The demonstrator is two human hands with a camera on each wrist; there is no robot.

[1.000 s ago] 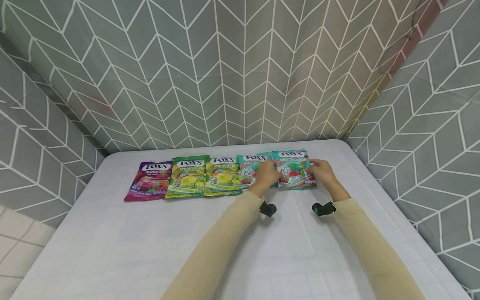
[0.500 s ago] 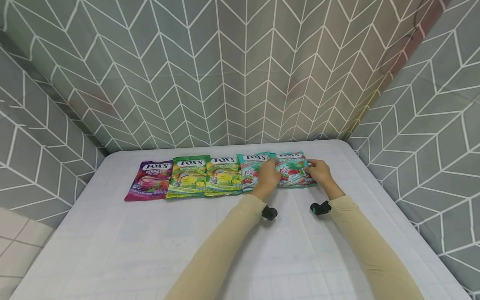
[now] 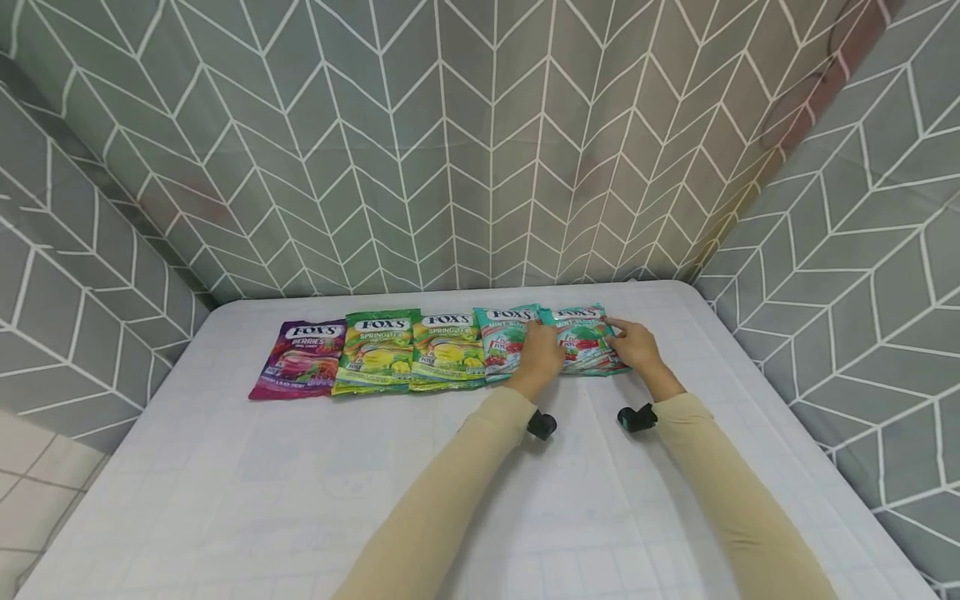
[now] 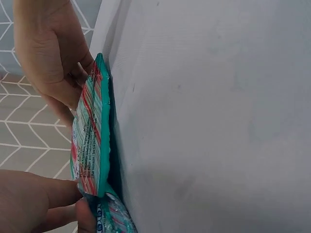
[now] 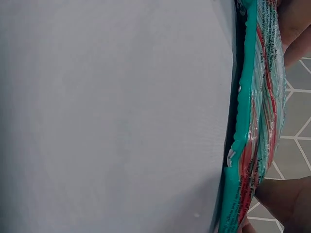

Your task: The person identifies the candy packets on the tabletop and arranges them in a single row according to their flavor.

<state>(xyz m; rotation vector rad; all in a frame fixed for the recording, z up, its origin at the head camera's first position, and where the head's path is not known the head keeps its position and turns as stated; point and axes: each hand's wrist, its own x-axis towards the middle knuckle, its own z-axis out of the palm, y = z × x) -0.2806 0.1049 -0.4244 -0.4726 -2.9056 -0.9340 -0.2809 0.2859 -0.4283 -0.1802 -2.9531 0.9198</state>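
At the right end of a row of candy bags lies a turquoise mint candy bag [image 3: 581, 342] with cherry pictures. My left hand [image 3: 542, 358] pinches its left edge, which meets the neighbouring turquoise candy bag [image 3: 501, 337]. Opposite, my right hand [image 3: 637, 346] holds the right edge between thumb and fingers. In the left wrist view the bag [image 4: 90, 141] shows its striped lower side, with the left hand [image 4: 39, 201] at its near corner and the right hand [image 4: 46, 58] beyond. The right wrist view has the thumb of the right hand [image 5: 291, 201] against the bag [image 5: 272, 97].
Left along the row lie two green-yellow spring tea candy bags [image 3: 378, 354] [image 3: 447, 354] and a purple berries bag [image 3: 302, 360]. They lie side by side on a white-covered table [image 3: 300, 500]. Grey patterned curtains [image 3: 465, 150] stand behind and at both sides.
The rightmost mint bag has shifted slightly left against its neighbour, both hands still on it. The right hand has moved a little left with it; the other bags stay put.
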